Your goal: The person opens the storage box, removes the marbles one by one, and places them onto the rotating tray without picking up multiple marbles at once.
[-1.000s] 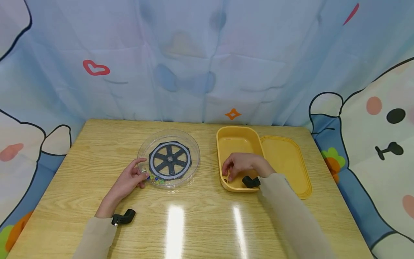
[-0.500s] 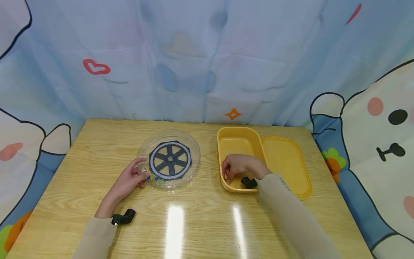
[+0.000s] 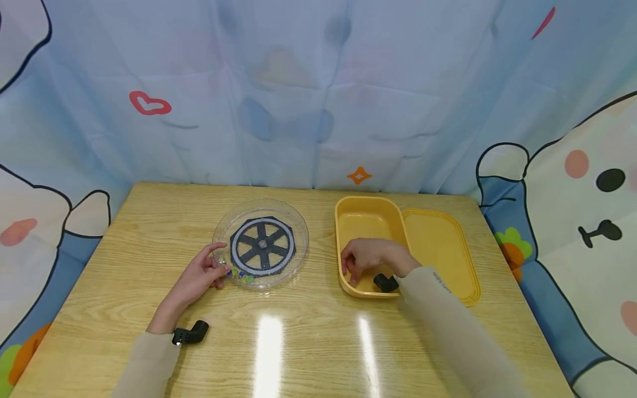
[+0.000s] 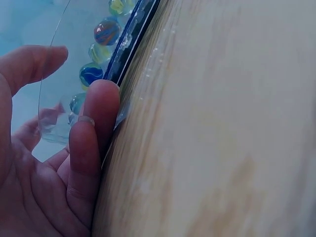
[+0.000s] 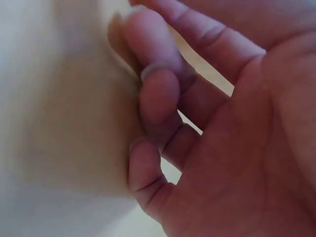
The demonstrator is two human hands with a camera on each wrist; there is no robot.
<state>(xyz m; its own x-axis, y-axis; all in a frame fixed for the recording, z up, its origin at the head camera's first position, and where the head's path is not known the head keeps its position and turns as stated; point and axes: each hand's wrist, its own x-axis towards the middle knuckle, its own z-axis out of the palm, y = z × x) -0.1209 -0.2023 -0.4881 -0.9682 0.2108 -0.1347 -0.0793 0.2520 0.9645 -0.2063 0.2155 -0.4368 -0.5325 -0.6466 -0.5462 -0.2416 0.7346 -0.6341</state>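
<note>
While no brand or readable writing is showing anywhere, the materials are standing out plainly. The left hand (image 3: 201, 275) is resting at about eight o'clock of the clear plastic dish (image 3: 293, 235), a round, shallow, glossy thing, with a fingertip (image 4: 101, 96) touching its thin rim and the thumb raised apart, so the fingers are lying relaxed and gripping nothing. Glass marbles (image 4: 106, 30), smooth and swirled in blue, orange and yellow, are sitting inside the dish just beside that fingertip, along the edge of a dark spoked wheel (image 3: 262, 245) with an octagonal outline. The right hand (image 3: 370, 256) is reaching into the yellow box (image 3: 365, 215), a matte, rounded rectangle at three o'clock of the dish; its fingers (image 5: 158, 98) are curling against the inner wall, and whether they are pinching anything cannot be told. A matching yellow lid (image 3: 443, 249) is lying touching the box's right side on the wood-grain table (image 3: 308, 331).
</note>
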